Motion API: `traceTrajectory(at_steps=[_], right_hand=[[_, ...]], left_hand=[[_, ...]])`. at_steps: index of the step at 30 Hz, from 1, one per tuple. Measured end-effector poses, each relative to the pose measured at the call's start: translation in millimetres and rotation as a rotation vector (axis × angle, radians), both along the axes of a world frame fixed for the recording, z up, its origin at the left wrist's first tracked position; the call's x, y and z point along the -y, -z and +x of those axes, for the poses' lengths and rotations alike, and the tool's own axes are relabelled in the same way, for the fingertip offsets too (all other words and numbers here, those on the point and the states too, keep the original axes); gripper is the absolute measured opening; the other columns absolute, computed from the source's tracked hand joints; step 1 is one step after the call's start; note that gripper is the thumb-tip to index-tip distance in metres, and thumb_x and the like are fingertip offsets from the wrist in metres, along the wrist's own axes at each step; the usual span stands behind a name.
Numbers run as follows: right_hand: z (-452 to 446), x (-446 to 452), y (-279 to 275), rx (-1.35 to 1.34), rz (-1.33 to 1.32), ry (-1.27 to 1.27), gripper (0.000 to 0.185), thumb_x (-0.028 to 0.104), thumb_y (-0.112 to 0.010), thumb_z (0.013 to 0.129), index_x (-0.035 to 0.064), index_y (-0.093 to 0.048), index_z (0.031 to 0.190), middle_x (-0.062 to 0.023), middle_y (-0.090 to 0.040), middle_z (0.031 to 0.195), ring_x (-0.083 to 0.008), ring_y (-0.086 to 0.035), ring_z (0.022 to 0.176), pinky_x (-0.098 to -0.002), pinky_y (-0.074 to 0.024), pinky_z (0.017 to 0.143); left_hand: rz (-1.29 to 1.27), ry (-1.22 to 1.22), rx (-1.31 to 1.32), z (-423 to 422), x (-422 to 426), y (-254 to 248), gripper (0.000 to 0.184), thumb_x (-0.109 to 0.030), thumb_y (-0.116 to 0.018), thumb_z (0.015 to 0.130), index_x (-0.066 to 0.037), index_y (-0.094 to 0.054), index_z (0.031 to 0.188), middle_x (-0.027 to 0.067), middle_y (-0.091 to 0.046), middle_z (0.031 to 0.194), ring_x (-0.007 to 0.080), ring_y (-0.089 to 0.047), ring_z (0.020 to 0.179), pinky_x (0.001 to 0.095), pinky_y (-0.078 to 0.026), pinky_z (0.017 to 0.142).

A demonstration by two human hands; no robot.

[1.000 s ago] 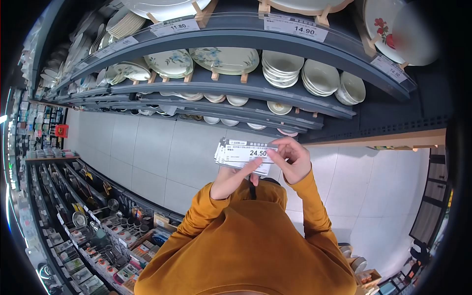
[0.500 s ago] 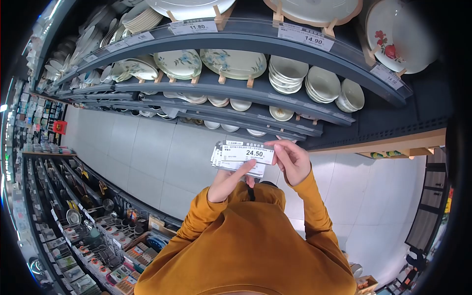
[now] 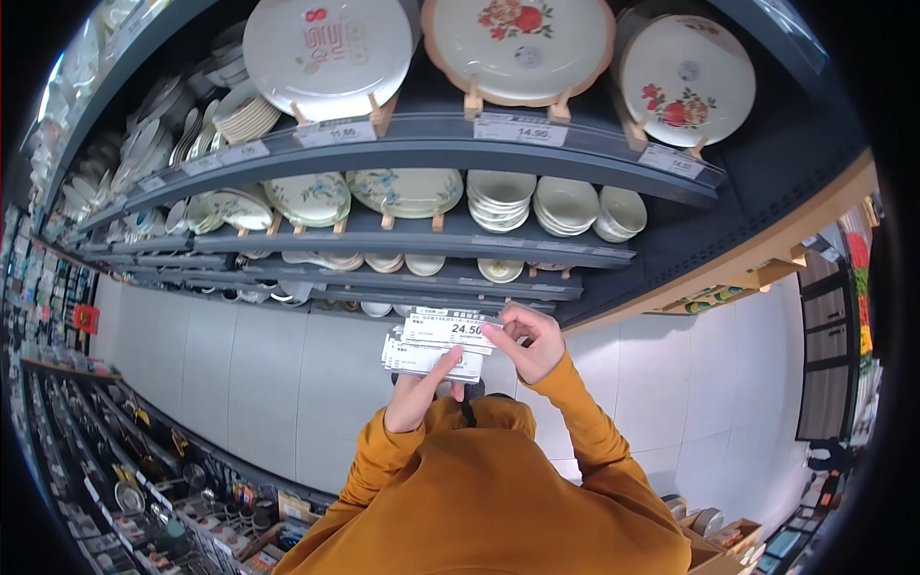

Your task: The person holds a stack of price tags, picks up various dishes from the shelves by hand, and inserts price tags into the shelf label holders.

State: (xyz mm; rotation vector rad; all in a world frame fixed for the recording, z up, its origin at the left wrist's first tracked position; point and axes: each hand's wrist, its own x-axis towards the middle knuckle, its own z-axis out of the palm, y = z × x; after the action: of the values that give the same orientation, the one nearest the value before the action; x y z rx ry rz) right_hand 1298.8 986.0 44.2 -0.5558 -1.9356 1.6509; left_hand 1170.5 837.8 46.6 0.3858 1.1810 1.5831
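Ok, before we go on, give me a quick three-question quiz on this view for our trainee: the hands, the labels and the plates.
1. What price is printed on the top price label, whose end the right hand pinches?
2. True or false: the left hand holds nothing.
3. What is displayed directly above the 14.90 price tag?
A) a stack of bowls
B) a scalloped plate with red flowers
C) a frying pan

Key:
1. 24.50
2. False; it holds a stack of price labels.
3. B
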Motion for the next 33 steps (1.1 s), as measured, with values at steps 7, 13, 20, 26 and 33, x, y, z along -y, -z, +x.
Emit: traceTrajectory(at_steps=[7,13,20,26,33], right_hand=[[11,-17,-22,0.059,0.186,-0.09,0.015,0.009,-0.065,0.088,-0.0057,-0.064,0.091,-0.0036,-0.056,0.074,-0.0052,-0.047,0.058,-0.0218,-0.0378,0.051],[10,-17,-17,0.095,0.096,-0.025,0.014,0.009,-0.068,0.087,-0.0043,-0.064,0.089,-0.0029,-0.06,0.071,-0.0031,-0.047,0.056,-0.0198,-0.0368,0.05],[3,-18,-10,0.073,0.013,-0.011,0.014,0.011,-0.069,0.086,-0.0007,-0.062,0.083,-0.0005,-0.058,0.062,-0.0022,-0.048,0.052,-0.0193,-0.0358,0.048],[-7,-15,2,0.109,0.016,-0.076,0.014,0.011,-0.069,0.085,-0.0014,-0.065,0.09,-0.0038,-0.059,0.064,-0.0059,-0.051,0.055,-0.0213,-0.0401,0.053],[-31,2,14,0.111,-0.053,-0.137,0.013,0.01,-0.067,0.086,-0.002,-0.064,0.092,-0.0042,-0.057,0.062,-0.0064,-0.052,0.054,-0.0205,-0.0395,0.052]], left_hand=[[-0.027,0.037,-0.078,3,-12,-11,0.02,-0.016,-0.057,0.095,0.001,-0.059,0.105,0.0061,-0.062,0.084,0.0128,-0.055,0.059,0.0248,-0.045,0.054],[-0.011,0.062,-0.081,0,-14,-7,0.018,-0.016,-0.057,0.095,0.001,-0.059,0.103,0.006,-0.062,0.083,0.0126,-0.055,0.059,0.0259,-0.046,0.055],[-0.081,0.058,-0.008,-1,-10,-7,0.018,-0.014,-0.057,0.095,0.001,-0.058,0.104,0.0077,-0.062,0.084,0.0148,-0.06,0.063,0.0263,-0.048,0.059],[-0.124,0.105,0.044,-8,-1,-4,0.027,-0.016,-0.058,0.095,0.002,-0.054,0.114,0.0096,-0.064,0.092,0.0193,-0.068,0.074,0.0244,-0.051,0.059],[-0.09,0.006,0.144,-20,22,6,0.031,-0.02,-0.058,0.095,0.002,-0.053,0.115,0.0127,-0.064,0.092,0.0223,-0.068,0.07,0.0278,-0.054,0.059]])
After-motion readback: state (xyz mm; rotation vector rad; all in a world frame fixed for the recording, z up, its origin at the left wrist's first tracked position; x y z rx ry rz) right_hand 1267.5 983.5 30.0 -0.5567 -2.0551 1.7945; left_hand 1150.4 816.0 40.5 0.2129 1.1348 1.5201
